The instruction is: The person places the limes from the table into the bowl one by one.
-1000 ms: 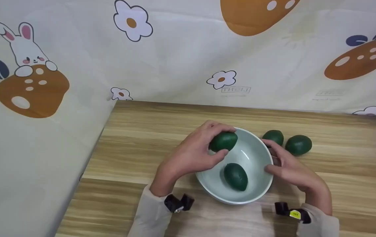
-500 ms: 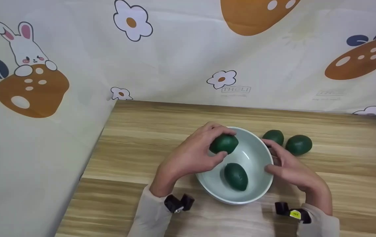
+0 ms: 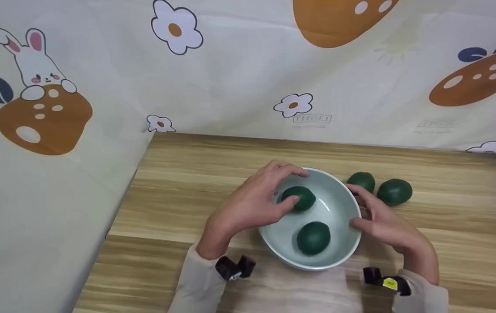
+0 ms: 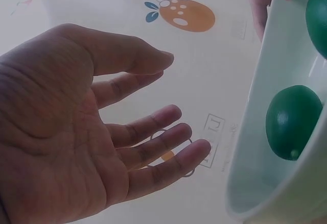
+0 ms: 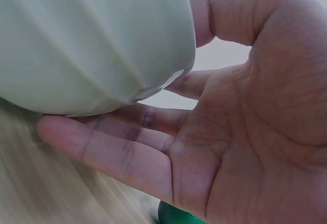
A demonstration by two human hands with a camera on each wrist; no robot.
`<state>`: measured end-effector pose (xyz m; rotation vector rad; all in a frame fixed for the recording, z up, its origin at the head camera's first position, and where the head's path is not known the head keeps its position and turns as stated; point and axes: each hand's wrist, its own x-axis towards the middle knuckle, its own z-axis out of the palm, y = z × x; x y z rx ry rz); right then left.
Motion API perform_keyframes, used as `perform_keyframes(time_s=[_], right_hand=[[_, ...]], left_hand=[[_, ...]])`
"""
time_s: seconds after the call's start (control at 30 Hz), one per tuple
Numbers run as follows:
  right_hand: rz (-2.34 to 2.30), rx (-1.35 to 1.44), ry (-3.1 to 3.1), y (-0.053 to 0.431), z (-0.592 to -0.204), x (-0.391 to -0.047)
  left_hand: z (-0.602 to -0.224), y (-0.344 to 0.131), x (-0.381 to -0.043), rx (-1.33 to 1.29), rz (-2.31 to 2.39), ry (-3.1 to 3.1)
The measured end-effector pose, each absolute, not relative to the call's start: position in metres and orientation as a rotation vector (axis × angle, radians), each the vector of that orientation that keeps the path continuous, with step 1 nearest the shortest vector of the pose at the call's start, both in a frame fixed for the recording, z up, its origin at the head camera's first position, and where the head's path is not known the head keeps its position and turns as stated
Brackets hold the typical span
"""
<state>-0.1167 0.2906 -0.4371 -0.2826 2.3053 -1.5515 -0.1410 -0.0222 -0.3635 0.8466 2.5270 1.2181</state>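
A pale green bowl (image 3: pixel 339 204) holds two dark green, egg-shaped fruits. One fruit (image 3: pixel 304 200) lies near the far left wall, partly behind my left thumb; the other fruit (image 3: pixel 314 238) lies at the near side. Above the bowl's left part, my left hand (image 3: pixel 258 195) has its thumb and fingers spread with nothing between them, as the left wrist view shows too. At the right, my right hand (image 3: pixel 380 217) holds the bowl, thumb at the rim and fingers against the outside and underside, as seen in the right wrist view.
Two more green fruits lie on the wooden table (image 3: pixel 178 187) behind the right hand: a partly hidden fruit (image 3: pixel 361 181) and a whole fruit (image 3: pixel 394 192). A printed cloth (image 3: pixel 230 74) rises along the table's back and left edges.
My left hand has let go of its fruit, which has dropped into the bowl. The other fruit in the bowl has turned and shifted slightly towards me. The right hand stays put.
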Motion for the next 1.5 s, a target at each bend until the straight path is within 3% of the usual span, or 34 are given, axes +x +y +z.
perform_keyframes(time_s=[1.5], right_hand=[[-1.554,-0.275,2.305,0.292,-0.437,-0.116]], left_hand=[[-0.401,-0.052,-0.166,0.555,1.185,2.390]])
